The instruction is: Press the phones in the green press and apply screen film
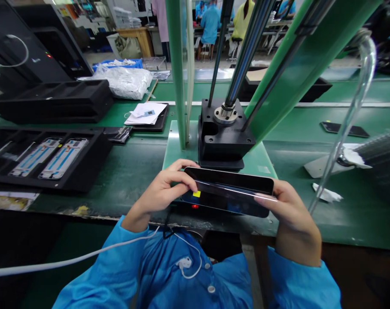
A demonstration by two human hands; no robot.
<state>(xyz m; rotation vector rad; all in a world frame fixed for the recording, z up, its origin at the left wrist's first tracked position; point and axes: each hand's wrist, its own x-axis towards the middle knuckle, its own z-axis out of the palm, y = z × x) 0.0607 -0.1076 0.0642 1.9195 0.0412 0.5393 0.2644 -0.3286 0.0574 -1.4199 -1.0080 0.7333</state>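
Observation:
Between both hands, in front of the press, is a dark smartphone screen [227, 177] with a shiny clear film along it. My left hand [167, 189] grips its left end, thumb near a small yellow tab [196, 194]. The right end is held by my right hand [287, 206], with the thumb across the front. Just beyond the screen stands the black press head [225, 143] on its pale green base plate [264, 159]. A small red light [195, 206] shows below the screen; its source is hidden.
At left, a black foam tray [82, 171] holds phone frames with blue strips. Behind it lie a plastic-wrapped bundle [127, 80] and white papers [147, 113]. On the right are a phone [345, 128], a clear hose [352, 105] and a crumpled tissue [327, 193]. A white cable [85, 256] crosses my left sleeve.

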